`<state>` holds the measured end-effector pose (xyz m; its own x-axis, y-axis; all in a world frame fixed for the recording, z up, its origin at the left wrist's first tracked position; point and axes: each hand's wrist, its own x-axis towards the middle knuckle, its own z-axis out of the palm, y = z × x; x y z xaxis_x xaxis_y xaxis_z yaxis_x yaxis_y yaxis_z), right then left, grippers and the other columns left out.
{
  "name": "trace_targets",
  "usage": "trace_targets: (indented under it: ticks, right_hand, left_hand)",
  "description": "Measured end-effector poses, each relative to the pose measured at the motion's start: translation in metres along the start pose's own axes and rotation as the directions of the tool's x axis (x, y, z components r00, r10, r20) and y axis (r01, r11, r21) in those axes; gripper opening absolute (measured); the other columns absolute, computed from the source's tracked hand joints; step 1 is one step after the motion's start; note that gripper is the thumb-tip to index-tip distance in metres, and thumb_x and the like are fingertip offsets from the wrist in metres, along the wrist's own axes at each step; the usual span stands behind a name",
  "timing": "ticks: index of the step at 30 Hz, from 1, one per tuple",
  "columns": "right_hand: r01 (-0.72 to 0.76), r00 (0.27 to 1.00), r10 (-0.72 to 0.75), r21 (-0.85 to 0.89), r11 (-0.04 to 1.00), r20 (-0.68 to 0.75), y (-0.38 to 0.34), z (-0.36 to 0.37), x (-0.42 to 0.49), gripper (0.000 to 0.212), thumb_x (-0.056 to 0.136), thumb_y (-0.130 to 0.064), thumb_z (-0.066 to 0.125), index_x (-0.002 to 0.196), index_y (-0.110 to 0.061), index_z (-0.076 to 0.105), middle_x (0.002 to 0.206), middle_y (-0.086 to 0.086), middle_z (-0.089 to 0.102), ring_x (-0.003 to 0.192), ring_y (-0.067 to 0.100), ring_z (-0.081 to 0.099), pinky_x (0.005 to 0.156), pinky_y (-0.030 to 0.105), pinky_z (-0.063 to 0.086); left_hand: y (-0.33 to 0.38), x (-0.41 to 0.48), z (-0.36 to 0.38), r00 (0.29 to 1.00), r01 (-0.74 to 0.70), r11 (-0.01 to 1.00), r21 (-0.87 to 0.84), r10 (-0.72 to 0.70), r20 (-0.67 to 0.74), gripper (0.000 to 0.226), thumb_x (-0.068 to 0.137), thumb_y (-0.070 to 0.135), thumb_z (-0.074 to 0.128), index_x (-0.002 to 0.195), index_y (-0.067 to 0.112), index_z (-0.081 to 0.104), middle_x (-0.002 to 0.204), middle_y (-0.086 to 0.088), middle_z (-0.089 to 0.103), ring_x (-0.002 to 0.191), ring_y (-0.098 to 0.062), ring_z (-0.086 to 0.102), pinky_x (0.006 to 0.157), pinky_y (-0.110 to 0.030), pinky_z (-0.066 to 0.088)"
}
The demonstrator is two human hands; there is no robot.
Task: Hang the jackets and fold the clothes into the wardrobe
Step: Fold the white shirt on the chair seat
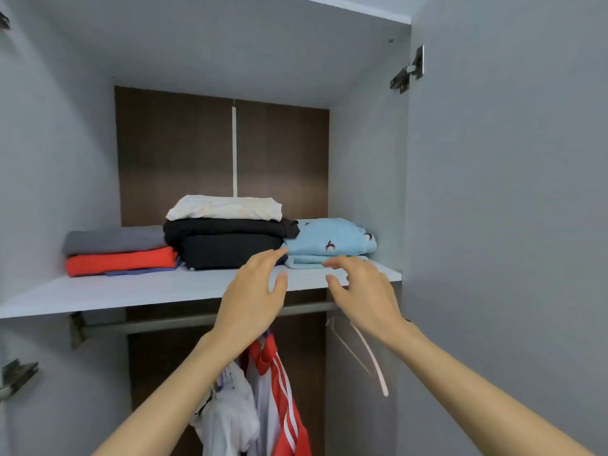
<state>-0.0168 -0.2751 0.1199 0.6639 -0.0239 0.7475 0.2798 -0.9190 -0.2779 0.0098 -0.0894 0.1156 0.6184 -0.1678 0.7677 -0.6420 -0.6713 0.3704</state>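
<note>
Grey wardrobe interior, shelf (131, 291) above rail (164, 324). Shelf holds three folded lots: grey-over-red pile (118, 251), white-over-black pile (227, 235), light blue garment (332, 240) at right.
Left hand (253, 291) and right hand (362, 287) at blue garment's front edge. Grip loose, fingers spread, holding nothing; contact unclear.
Red striped jacket (283, 390) and white garment (230, 419) hang below; pink hanger (371, 360) empty.
Judgement: late stage.
Remaining clothes, if any, out of view; hanging garments cut off at bottom.

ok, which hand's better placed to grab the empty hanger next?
Right, probably. The right hand is just above the empty hanger on the rail; the left hand sits over the red jacket.
</note>
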Motion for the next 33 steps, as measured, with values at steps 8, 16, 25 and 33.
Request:
trace_targets:
  ticks: [8,16,25,33]
  right_hand:
    - [-0.092,0.994,0.093,-0.022,0.996,0.065,-0.001,-0.061,-0.099,0.028,0.092,-0.026,0.052,0.118,-0.029,0.062,0.114,-0.007,0.065,0.103,0.018,0.057,0.088,0.038,0.047]
    - [-0.32,0.943,0.324,-0.054,0.946,0.073,-0.02,-0.099,-0.231,0.026,0.092,-0.028,0.052,0.116,-0.035,0.06,0.116,-0.016,0.061,0.096,0.01,0.057,0.074,0.028,0.045]
    - [-0.588,0.795,0.602,-0.149,0.795,0.074,-0.044,-0.176,-0.405,0.025,0.091,-0.029,0.053,0.114,-0.038,0.059,0.108,-0.019,0.062,0.074,0.004,0.057,0.072,0.029,0.046]
    - [-0.787,0.602,0.797,-0.202,0.583,-0.047,-0.035,-0.289,-0.558,0.025,0.092,-0.025,0.053,0.115,-0.033,0.06,0.107,-0.015,0.065,0.078,0.006,0.06,0.074,0.029,0.047]
  left_hand:
    - [0.052,-0.075,-0.02,0.997,-0.025,0.999,0.027,0.023,0.072,0.046,0.099,0.036,0.043,0.144,0.031,0.037,0.142,0.005,0.048,0.123,-0.013,0.049,0.1,-0.03,0.039]
    - [0.078,-0.181,-0.034,0.961,-0.078,0.992,-0.101,0.102,0.259,0.042,0.097,0.032,0.045,0.14,0.032,0.043,0.132,0.005,0.056,0.116,-0.017,0.055,0.093,-0.035,0.043]
    - [0.146,-0.297,-0.026,0.83,-0.153,0.948,-0.28,0.277,0.484,0.038,0.097,0.03,0.048,0.135,0.03,0.048,0.124,0.003,0.06,0.11,-0.02,0.058,0.088,-0.036,0.048]
    - [0.261,-0.391,0.007,0.64,-0.241,0.865,-0.44,0.482,0.598,0.04,0.1,0.032,0.042,0.14,0.033,0.042,0.134,0.009,0.053,0.115,-0.016,0.053,0.078,-0.027,0.036]
